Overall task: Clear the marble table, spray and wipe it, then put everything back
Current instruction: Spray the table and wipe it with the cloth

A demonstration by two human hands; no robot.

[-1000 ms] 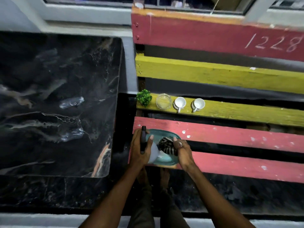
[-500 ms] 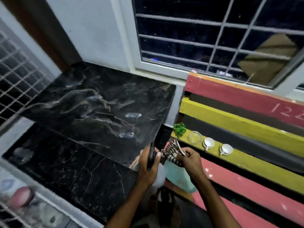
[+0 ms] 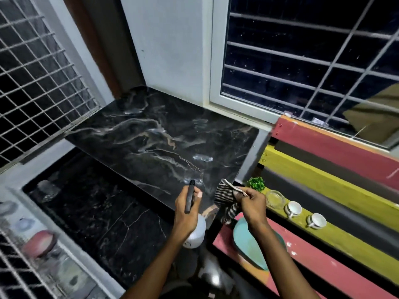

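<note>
Both hands now higher: left hand [image 3: 187, 209] around one spray bottle [image 3: 194, 231], right hand [image 3: 252, 203] pinching one striped cloth [image 3: 224, 194].

left hand [image 3: 187, 209] | right hand [image 3: 253, 204] | forearms bare, sleeveless | no rings apparent
</note>
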